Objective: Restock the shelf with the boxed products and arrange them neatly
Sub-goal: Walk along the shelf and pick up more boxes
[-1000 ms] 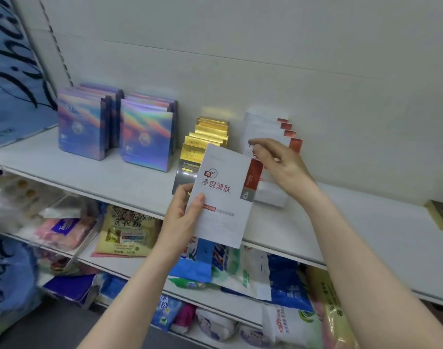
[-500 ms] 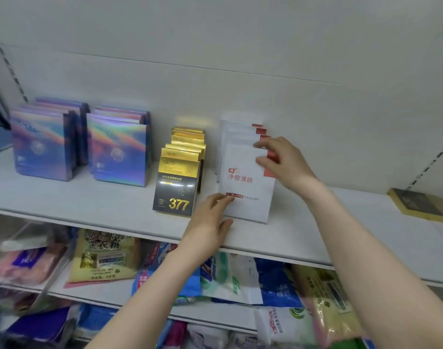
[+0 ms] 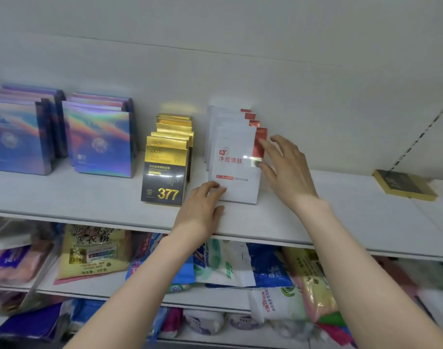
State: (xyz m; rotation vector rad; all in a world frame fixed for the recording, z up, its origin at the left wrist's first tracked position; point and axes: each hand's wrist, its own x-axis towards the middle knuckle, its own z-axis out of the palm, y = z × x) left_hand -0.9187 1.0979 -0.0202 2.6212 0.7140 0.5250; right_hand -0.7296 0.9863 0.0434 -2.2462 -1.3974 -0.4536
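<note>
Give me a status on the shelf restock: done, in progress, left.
Done: the shiny blue boxes and gold boxes stand in tidy rows on the shelf. In hand: the front white box stands upright before its row; the left hand touches its lower corner, the right hand its red-tabbed edge, likely squaring it. Left: one flat box lies alone at the right end.

Our left hand (image 3: 201,212), extended from 7 o'clock, lay palm down with fingers loosely bent and thumb out toward 3 o'clock. Our right hand (image 3: 287,170), extended from 5 o'clock, was spread, fingers straight toward 10 o'clock.
</note>
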